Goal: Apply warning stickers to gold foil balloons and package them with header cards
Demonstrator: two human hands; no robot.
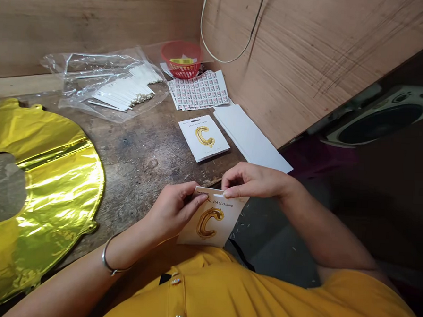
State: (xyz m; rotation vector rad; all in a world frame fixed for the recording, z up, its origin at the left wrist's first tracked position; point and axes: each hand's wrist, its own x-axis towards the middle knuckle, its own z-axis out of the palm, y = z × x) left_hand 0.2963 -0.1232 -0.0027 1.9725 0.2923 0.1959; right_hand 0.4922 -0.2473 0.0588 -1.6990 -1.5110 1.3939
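A white foil balloon card [210,224] printed with a gold letter C is held upright in front of my body, just off the table's near edge. My left hand [175,206] grips its upper left corner, thumb on the printed face. At the top edge, by the hanging slot, my right hand [251,179] pinches the card between thumb and fingers. Another such card, a folded C card [203,138], lies on the table beyond my hands. To the left is a large flat gold foil balloon [65,179], partly cut off by the view.
On the dark worn table [137,150] lie a clear plastic bag [112,84] of white sticks, printed sticker sheets [201,91], a red basket [183,60] and blank white cards [250,132]. A white cable [220,59] hangs along the wooden wall. A speaker [384,115] stands at right.
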